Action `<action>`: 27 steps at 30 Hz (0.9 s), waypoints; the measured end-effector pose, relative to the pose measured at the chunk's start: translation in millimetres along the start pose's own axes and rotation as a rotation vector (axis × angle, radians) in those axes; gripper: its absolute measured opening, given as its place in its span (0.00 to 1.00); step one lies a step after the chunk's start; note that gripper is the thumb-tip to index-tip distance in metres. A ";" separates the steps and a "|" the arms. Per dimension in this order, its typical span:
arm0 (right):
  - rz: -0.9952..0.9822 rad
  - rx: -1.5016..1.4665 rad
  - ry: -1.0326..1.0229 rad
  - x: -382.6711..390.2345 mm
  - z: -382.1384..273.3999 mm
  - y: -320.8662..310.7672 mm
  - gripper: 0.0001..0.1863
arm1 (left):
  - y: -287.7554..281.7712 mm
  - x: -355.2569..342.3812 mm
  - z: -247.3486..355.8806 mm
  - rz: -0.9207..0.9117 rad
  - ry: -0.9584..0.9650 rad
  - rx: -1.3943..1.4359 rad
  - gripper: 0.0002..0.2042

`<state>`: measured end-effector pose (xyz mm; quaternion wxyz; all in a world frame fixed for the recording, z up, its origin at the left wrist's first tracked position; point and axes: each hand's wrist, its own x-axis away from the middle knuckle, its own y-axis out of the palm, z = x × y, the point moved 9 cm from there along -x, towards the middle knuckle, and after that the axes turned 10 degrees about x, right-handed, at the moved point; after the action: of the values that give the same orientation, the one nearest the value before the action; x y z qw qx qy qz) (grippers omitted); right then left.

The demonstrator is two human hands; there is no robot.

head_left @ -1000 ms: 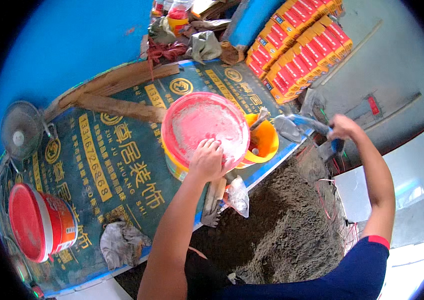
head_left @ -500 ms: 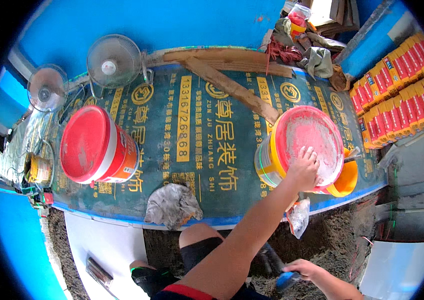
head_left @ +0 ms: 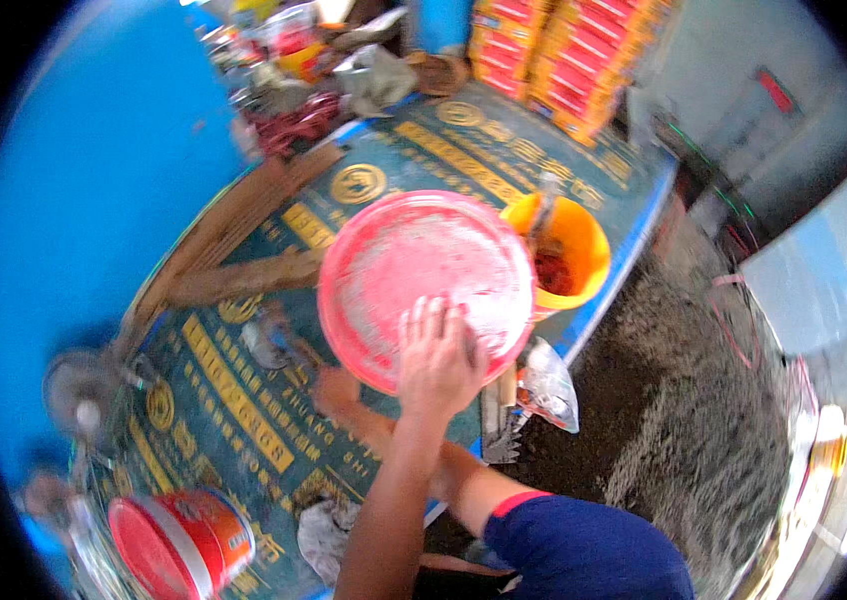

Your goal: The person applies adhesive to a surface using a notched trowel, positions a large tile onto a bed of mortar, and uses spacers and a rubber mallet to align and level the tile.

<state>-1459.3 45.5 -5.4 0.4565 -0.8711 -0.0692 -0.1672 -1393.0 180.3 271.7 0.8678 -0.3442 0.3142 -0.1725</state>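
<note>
My left hand (head_left: 439,355) lies palm down with fingers stretched on the round, pinkish-red lid (head_left: 404,255) of a bucket. Pale dried smears cover much of this lid. My right forearm crosses beneath the left one, and my right hand (head_left: 339,395) is at the left of the lid, low over the green sheet. Its fingers are curled round a tool (head_left: 269,345) with a greyish-blue head, too blurred to tell its kind. Beside the bucket's near side lie a notched trowel (head_left: 500,430) and a clear plastic bag (head_left: 551,385).
A yellow bucket (head_left: 589,250) with a tool in it adjoins the lidded one. Planks (head_left: 214,250) lie along the blue wall. At lower left stand a red bucket (head_left: 179,545), a grey cloth (head_left: 324,535) and a fan (head_left: 84,395). Stacked boxes (head_left: 584,70) and dark soil (head_left: 634,390) lie beyond.
The view has turned to the right. My right hand has come from the lower right, under the left arm, to the lid's left with its tool. My left hand stays on the lid.
</note>
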 end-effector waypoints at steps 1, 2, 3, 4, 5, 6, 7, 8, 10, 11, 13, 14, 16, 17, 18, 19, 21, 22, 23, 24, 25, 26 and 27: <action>-0.024 0.022 0.035 -8.8 18.7 4.2 0.22 | 5.9 -2.1 5.2 -0.022 -0.001 0.008 0.22; -0.052 0.028 0.042 -12.3 23.7 4.7 0.22 | 8.5 -4.1 8.5 -0.040 0.011 -0.001 0.22; -0.088 0.032 0.044 -9.8 33.1 8.0 0.22 | 11.7 -3.6 10.4 -0.052 0.015 -0.003 0.22; -0.131 0.026 0.011 -3.2 33.3 12.2 0.21 | 9.0 -2.7 11.8 -0.053 0.018 -0.018 0.22; -0.179 0.024 -0.020 8.0 37.3 15.6 0.21 | 8.7 -1.9 14.4 -0.069 0.021 -0.024 0.22; -0.240 0.025 -0.052 24.8 46.9 24.2 0.20 | 10.8 -0.1 17.0 -0.075 0.020 -0.020 0.22; -0.327 0.011 -0.107 49.1 51.0 37.6 0.20 | 9.7 1.0 16.5 -0.079 0.017 -0.025 0.22; -0.429 -0.009 -0.170 76.2 55.8 51.8 0.20 | 10.4 3.4 13.4 -0.084 0.019 -0.020 0.21; -0.664 -0.056 -0.341 141.0 58.8 69.0 0.19 | 3.7 5.8 6.4 -0.090 0.025 -0.037 0.21; -0.776 -0.104 -0.468 171.8 57.7 65.7 0.19 | -3.6 6.2 1.4 -0.093 0.028 -0.060 0.21; -0.925 -0.320 -0.538 230.6 98.7 12.5 0.18 | 4.0 6.6 3.7 -0.106 0.013 -0.035 0.22; -0.932 -0.651 -0.143 247.5 121.1 -51.5 0.17 | 2.7 5.9 1.4 -0.112 0.006 -0.044 0.22; -0.574 -0.723 -0.198 244.7 163.3 -159.5 0.19 | 9.3 2.5 12.0 -0.127 0.002 -0.028 0.23; -0.385 -0.858 0.077 234.7 196.4 -201.8 0.16 | 10.2 1.9 11.8 -0.130 0.002 -0.037 0.22; -0.007 -0.771 0.129 224.2 202.3 -272.0 0.13 | 5.3 1.8 6.1 -0.134 0.000 -0.069 0.21; 0.315 -0.850 0.202 214.2 243.7 -299.6 0.13 | 7.4 0.2 9.6 -0.131 0.002 -0.066 0.20; 0.642 -0.612 0.220 183.9 278.8 -357.6 0.14 | 8.4 0.3 7.7 -0.145 -0.009 -0.069 0.19; 0.618 -0.513 0.241 163.0 293.9 -370.1 0.15 | 9.8 1.4 6.4 -0.148 -0.009 -0.066 0.19; 0.615 -0.449 0.308 147.1 297.7 -385.0 0.21 | 9.8 1.0 5.9 -0.149 -0.008 -0.066 0.19; 0.661 -0.388 0.264 132.1 304.1 -393.8 0.29 | 13.3 0.2 9.4 -0.148 0.002 -0.067 0.20; 0.555 -0.418 0.245 112.2 298.6 -395.3 0.34 | 13.5 0.9 10.7 -0.150 0.007 -0.081 0.21; 0.490 -0.468 0.271 94.3 294.4 -395.1 0.36 | 14.3 0.6 11.3 -0.153 0.011 -0.095 0.22; 0.541 -0.289 0.251 80.3 289.4 -399.8 0.37 | 14.8 -0.2 12.3 -0.150 0.008 -0.087 0.21</action>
<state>-1427.5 509.2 179.2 0.3610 -0.8862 0.2461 -0.1541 -1383.8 196.8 268.4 0.8353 -0.4037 0.2981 -0.2247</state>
